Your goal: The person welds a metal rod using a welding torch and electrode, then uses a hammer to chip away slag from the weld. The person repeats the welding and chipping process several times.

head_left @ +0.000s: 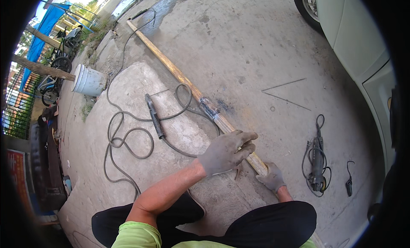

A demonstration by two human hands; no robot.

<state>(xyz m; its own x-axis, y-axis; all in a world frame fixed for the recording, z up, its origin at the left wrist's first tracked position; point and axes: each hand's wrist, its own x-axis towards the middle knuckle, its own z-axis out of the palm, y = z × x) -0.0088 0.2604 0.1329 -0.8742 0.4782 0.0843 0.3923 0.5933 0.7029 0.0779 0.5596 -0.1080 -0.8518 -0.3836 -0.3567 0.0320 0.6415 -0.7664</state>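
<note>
A long, rusty yellow pipe (168,64) slants across the concrete from the far left to my knees. Partway along it is a dark, scorched joint (209,108), with black residue on the ground beside it. My left hand (228,152), in a grey glove, is over the pipe's near part with its fingers stretched out and apart; whether it touches the pipe is unclear. At the near end, my gloved right hand (272,177) is wrapped round the pipe. Left of the pipe lies a welding electrode holder (154,118) with a thin rod in its jaw and a cable trailing off.
Looped cable (121,141) spreads over the left ground. Two thin rods (285,83), an angle grinder (317,167) and a small hooked tool (349,184) lie on the right. A pale vehicle (358,39) stands at right, a white bucket (92,82) and bicycles (50,83) at left.
</note>
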